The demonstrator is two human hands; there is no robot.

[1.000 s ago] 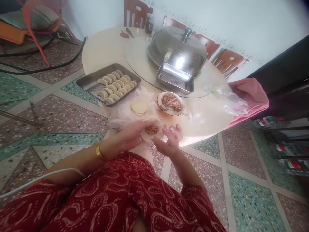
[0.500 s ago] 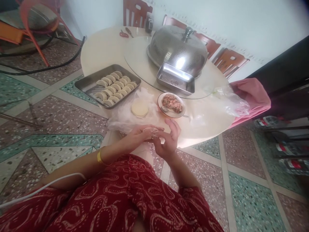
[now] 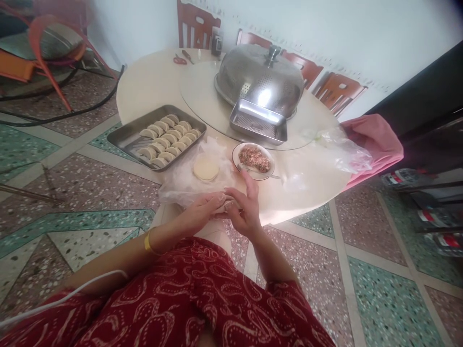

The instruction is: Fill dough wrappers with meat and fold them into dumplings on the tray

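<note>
At the table's near edge my left hand (image 3: 203,211) and my right hand (image 3: 244,210) meet around a pale dumpling (image 3: 227,201), mostly covered by the fingers. Both hands pinch it, the right index finger pointing up and away. Just beyond them a stack of round dumpling wrappers (image 3: 206,167) lies on a crumpled plastic bag (image 3: 177,185). To its right stands a bowl (image 3: 236,161) of minced filling (image 3: 254,158) with a spoon handle (image 3: 274,177) over its rim. Folded dumplings (image 3: 164,143) sit in rows in a metal tray (image 3: 121,137) at the left.
A large perforated metal dome (image 3: 258,72) stands on the glass turntable (image 3: 197,91), with a small metal tray (image 3: 258,123) before it. Red scissors (image 3: 179,60) lie at the far side. A clear plastic bag (image 3: 350,156) and pink cloth (image 3: 376,142) are at the right.
The fingers of both hands have come closer together around the dumpling, and the right index finger has straightened upward. The whole view has shifted slightly.
</note>
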